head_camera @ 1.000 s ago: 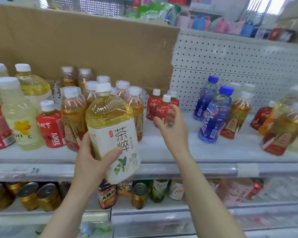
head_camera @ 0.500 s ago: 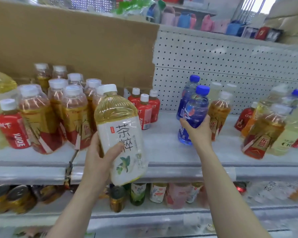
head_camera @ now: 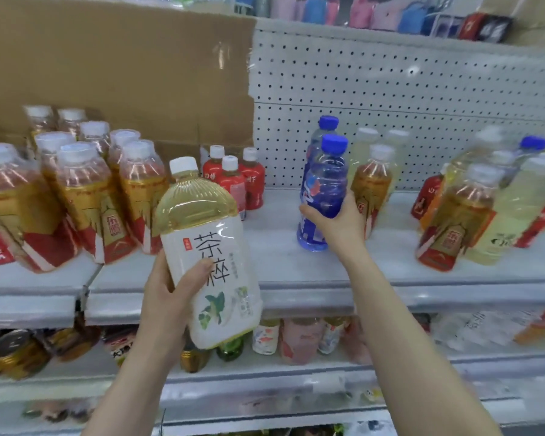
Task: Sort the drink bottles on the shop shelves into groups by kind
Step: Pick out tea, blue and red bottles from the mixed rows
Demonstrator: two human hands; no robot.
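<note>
My left hand (head_camera: 170,294) grips a large tea bottle (head_camera: 208,247) with a white label and yellow liquid, held tilted in front of the shelf edge. My right hand (head_camera: 337,221) grips the front blue bottle (head_camera: 326,180), lifted a little off the white shelf (head_camera: 280,256). A second blue bottle (head_camera: 310,215) stands just behind it. Three small red bottles (head_camera: 233,180) stand at the back. Several amber bottles with red and gold labels (head_camera: 85,196) crowd the left side.
To the right stand an amber bottle (head_camera: 372,187), pale yellow bottles (head_camera: 510,215), another amber one (head_camera: 453,228) and a blue-capped bottle (head_camera: 532,146). Cardboard (head_camera: 117,67) and pegboard (head_camera: 390,99) back the shelf. The lower shelf holds cans (head_camera: 10,350) and small bottles (head_camera: 299,341).
My right hand moved right from the small red bottles and took hold of the front blue bottle, which now sits slightly raised. The view shifted right. My left hand keeps holding the tea bottle.
</note>
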